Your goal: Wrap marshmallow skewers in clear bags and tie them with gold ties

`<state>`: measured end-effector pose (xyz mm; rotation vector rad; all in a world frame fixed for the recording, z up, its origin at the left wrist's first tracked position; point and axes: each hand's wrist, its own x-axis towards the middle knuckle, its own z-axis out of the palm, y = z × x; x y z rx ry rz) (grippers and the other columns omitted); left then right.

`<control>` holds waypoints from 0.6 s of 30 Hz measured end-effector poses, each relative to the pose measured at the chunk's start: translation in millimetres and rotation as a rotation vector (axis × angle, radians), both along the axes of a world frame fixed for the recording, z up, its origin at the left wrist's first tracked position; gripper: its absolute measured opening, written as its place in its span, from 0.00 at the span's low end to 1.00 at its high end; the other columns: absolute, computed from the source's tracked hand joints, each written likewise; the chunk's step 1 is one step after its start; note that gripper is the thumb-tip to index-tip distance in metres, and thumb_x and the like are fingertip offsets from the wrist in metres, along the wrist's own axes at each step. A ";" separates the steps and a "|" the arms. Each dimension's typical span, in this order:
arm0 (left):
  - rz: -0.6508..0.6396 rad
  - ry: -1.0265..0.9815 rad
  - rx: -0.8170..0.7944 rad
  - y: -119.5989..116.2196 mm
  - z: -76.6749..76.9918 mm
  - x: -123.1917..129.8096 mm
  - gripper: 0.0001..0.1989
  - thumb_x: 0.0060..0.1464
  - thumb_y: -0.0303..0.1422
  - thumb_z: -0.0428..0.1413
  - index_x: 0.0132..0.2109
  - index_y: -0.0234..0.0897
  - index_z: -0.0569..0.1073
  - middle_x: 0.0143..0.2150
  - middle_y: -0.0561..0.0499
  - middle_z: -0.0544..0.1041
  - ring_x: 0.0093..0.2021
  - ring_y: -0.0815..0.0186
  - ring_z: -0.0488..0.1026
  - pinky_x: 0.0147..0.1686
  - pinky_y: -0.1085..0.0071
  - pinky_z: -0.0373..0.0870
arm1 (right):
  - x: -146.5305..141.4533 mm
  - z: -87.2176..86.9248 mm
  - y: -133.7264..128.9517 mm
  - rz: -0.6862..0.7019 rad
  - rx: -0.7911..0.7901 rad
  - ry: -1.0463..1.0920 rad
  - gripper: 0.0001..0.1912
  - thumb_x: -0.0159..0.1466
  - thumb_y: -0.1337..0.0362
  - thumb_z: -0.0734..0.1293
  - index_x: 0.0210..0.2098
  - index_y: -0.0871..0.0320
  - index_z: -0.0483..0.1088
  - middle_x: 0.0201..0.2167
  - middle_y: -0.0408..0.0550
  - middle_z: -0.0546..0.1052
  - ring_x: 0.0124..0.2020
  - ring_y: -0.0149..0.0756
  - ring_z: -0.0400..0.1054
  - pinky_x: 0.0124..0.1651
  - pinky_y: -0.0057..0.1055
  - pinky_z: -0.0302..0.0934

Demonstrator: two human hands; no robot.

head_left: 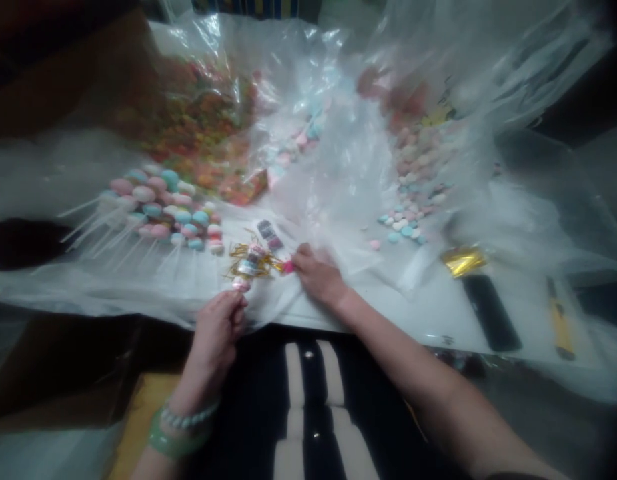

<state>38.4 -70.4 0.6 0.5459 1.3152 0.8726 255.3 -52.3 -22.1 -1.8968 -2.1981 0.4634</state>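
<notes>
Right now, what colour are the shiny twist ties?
The shiny twist ties are gold, best seen in the head view.

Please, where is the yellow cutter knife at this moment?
In the head view, the yellow cutter knife lies at the far right, just right of the black phone.

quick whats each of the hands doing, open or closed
Left hand: closed, holding a pastel candy pop.
Right hand: fingers curled at the clear plastic sheet, beside a pink candy; grip cannot be told.

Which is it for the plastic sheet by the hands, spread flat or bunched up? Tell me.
Bunched up: the clear plastic sheet rises in crumpled folds beside the right hand.
</notes>
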 end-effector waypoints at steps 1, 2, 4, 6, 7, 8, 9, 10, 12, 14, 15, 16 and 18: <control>-0.001 -0.024 -0.032 0.7 0.4 -0.6 0.13 0.43 0.37 0.64 0.28 0.35 0.70 0.15 0.62 0.59 0.13 0.78 0.49 0.13 0.80 0.41 | 2.1 -0.4 -0.8 -0.020 0.000 0.023 0.14 0.70 0.71 0.59 0.47 0.57 0.75 0.48 0.54 0.76 0.50 0.43 0.67 0.55 0.38 0.60; -0.003 -0.046 -0.063 1.4 0.6 -1.2 0.13 0.43 0.37 0.64 0.28 0.35 0.69 0.15 0.62 0.59 0.13 0.79 0.49 0.13 0.80 0.41 | 4.6 0.7 -1.9 -0.051 0.002 0.065 0.14 0.70 0.70 0.60 0.46 0.55 0.76 0.47 0.52 0.77 0.49 0.42 0.68 0.53 0.37 0.61; -0.009 -0.078 -0.108 2.8 0.2 -1.6 0.12 0.43 0.36 0.63 0.27 0.34 0.69 0.15 0.62 0.59 0.12 0.80 0.48 0.12 0.80 0.42 | 8.6 6.0 -4.9 -0.122 0.022 0.220 0.12 0.68 0.68 0.62 0.44 0.53 0.78 0.42 0.48 0.79 0.46 0.41 0.70 0.51 0.35 0.62; -0.024 -0.094 -0.122 3.7 -0.1 0.2 0.12 0.43 0.36 0.63 0.28 0.34 0.70 0.15 0.61 0.59 0.12 0.80 0.47 0.12 0.80 0.42 | 7.2 12.7 -9.4 -0.163 0.059 0.464 0.11 0.66 0.69 0.65 0.40 0.52 0.79 0.38 0.45 0.81 0.44 0.39 0.72 0.50 0.34 0.63; -0.037 -0.098 -0.119 3.7 0.1 2.1 0.12 0.43 0.36 0.64 0.28 0.33 0.70 0.15 0.61 0.60 0.12 0.80 0.47 0.12 0.81 0.42 | 3.1 15.6 -12.2 -0.158 0.071 0.600 0.10 0.65 0.69 0.66 0.38 0.52 0.80 0.38 0.44 0.81 0.43 0.38 0.73 0.49 0.33 0.64; -0.058 -0.102 -0.114 3.4 0.4 4.6 0.12 0.43 0.36 0.64 0.29 0.33 0.70 0.15 0.61 0.60 0.12 0.80 0.48 0.12 0.81 0.42 | -3.5 17.5 -15.3 -0.132 0.079 0.727 0.10 0.64 0.69 0.66 0.39 0.53 0.80 0.38 0.44 0.82 0.43 0.37 0.74 0.49 0.33 0.65; -0.083 -0.106 -0.107 2.7 0.9 7.4 0.13 0.42 0.37 0.65 0.30 0.33 0.70 0.15 0.61 0.60 0.12 0.80 0.48 0.12 0.81 0.42 | -12.0 18.4 -18.7 -0.098 0.084 0.836 0.11 0.63 0.69 0.66 0.40 0.54 0.80 0.39 0.44 0.82 0.43 0.36 0.74 0.49 0.32 0.65; -0.108 -0.109 -0.100 1.6 1.5 10.4 0.15 0.42 0.38 0.66 0.30 0.33 0.70 0.15 0.61 0.60 0.12 0.80 0.49 0.12 0.81 0.43 | -21.7 18.2 -22.1 -0.051 0.082 0.903 0.11 0.63 0.69 0.67 0.41 0.54 0.80 0.41 0.45 0.82 0.43 0.35 0.75 0.49 0.32 0.66; -0.136 -0.103 -0.090 -1.8 2.0 16.0 0.18 0.41 0.40 0.67 0.29 0.35 0.68 0.16 0.61 0.62 0.13 0.80 0.50 0.13 0.81 0.44 | -41.2 15.5 -28.1 -0.026 0.111 0.916 0.11 0.63 0.70 0.67 0.41 0.56 0.81 0.41 0.46 0.83 0.43 0.35 0.75 0.51 0.31 0.66; -0.132 -0.082 -0.079 -6.1 0.6 20.1 0.20 0.39 0.41 0.69 0.29 0.36 0.67 0.17 0.60 0.63 0.13 0.79 0.52 0.13 0.81 0.46 | -55.2 12.1 -32.1 -0.050 0.123 0.839 0.13 0.63 0.72 0.65 0.40 0.56 0.81 0.41 0.46 0.83 0.43 0.36 0.75 0.51 0.31 0.66; -0.124 -0.070 -0.070 -8.3 -1.0 21.5 0.21 0.39 0.42 0.69 0.29 0.36 0.66 0.18 0.60 0.63 0.14 0.79 0.53 0.13 0.81 0.46 | -59.4 11.0 -33.5 -0.059 0.119 0.784 0.14 0.63 0.73 0.64 0.40 0.55 0.81 0.40 0.46 0.83 0.43 0.36 0.75 0.50 0.31 0.65; -0.121 -0.061 -0.056 -10.3 -3.2 22.3 0.21 0.39 0.43 0.69 0.29 0.36 0.67 0.18 0.61 0.62 0.14 0.79 0.53 0.14 0.81 0.47 | -61.8 10.7 -34.5 -0.059 0.111 0.724 0.15 0.62 0.74 0.64 0.40 0.54 0.80 0.40 0.45 0.83 0.43 0.36 0.74 0.50 0.32 0.65; -0.119 -0.049 -0.012 -13.4 -8.4 22.9 0.21 0.40 0.44 0.69 0.29 0.36 0.67 0.17 0.61 0.61 0.15 0.79 0.53 0.14 0.81 0.47 | -63.8 12.1 -36.3 -0.049 0.097 0.612 0.16 0.61 0.75 0.63 0.40 0.53 0.80 0.39 0.44 0.83 0.42 0.37 0.74 0.50 0.33 0.65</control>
